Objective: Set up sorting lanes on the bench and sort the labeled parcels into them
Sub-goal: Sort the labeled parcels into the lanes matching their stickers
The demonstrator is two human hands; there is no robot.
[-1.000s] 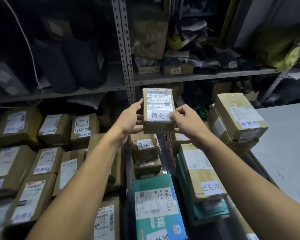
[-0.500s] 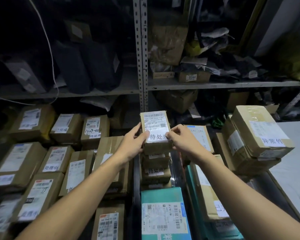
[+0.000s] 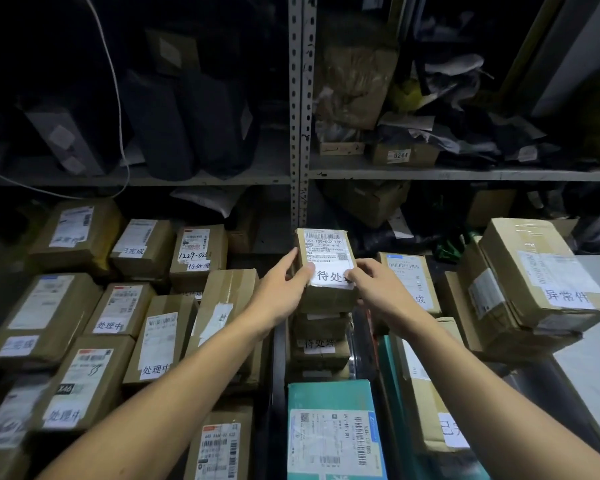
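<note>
Shelving: a grey metal rack is standing behind the bench, its upper shelf holding dark bags and small cartons.
Left parcels: many brown cartons with white labels are lying side by side.
Right stack: two large cartons are resting near the bench edge.
Teal parcel: it is lying in the middle lane, in front of the stack.
Small parcel: it is sitting on top of the middle stack, label facing up.
Left hand: it is gripping the small parcel's left side, thumb on the label.
Right hand: it is gripping the right side.
</note>
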